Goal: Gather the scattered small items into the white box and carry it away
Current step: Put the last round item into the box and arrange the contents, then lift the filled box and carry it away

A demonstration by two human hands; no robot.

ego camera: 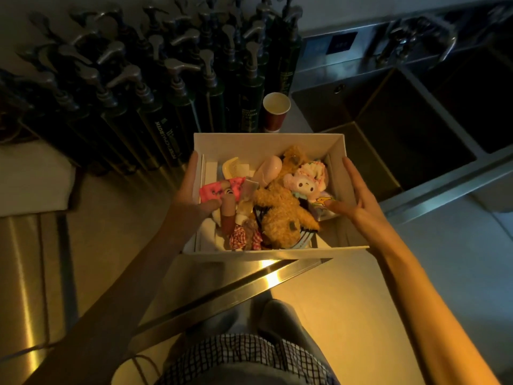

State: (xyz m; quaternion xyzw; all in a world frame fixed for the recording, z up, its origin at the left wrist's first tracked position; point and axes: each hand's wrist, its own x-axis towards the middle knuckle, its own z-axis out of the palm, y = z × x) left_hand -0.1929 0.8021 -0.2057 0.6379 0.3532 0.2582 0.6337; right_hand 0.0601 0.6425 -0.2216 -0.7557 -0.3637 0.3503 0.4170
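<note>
The white box (266, 143) is held in front of me, above the steel counter edge. It is full of small items: a brown plush bear (280, 215), a white and pink plush (304, 183), a yellow comb (233, 166), a pink pouch (219, 190) and several more. My left hand (191, 190) grips the box's left wall, thumb inside over the pink pouch, fingers along the outside. My right hand (358, 194) grips the right wall, thumb inside by a small pastel card, fingers stretched along the outside.
Several dark pump bottles (155, 87) stand packed together at the back left. A red paper cup (274, 112) stands just behind the box. A steel sink (410, 126) lies to the right. A steel counter edge (236, 290) runs diagonally below the box.
</note>
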